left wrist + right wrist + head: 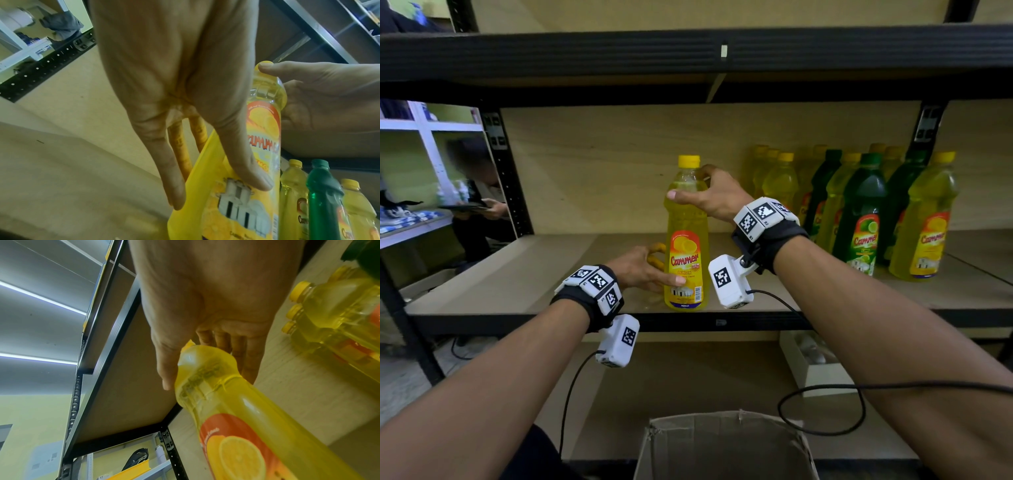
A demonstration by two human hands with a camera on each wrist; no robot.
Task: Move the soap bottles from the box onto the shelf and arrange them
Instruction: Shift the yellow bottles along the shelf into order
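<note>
Yellow bottle stands upright at the shelf's front edge. Right hand wraps its fingers round the neck, left hand cups the base. Full, likely heavy and slick; grip the waist.

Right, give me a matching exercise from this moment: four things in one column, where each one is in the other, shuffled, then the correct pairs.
Things:
1. left hand
2. right hand
3. cardboard box
4. green bottles

Places:
A. on the floor, below the shelf
B. round the shoulder of the yellow bottle
C. among the bottles grouped at the right of the shelf
D. against the yellow bottle's lower label

Pairs: 1-D, 2-B, 3-A, 4-C
</note>
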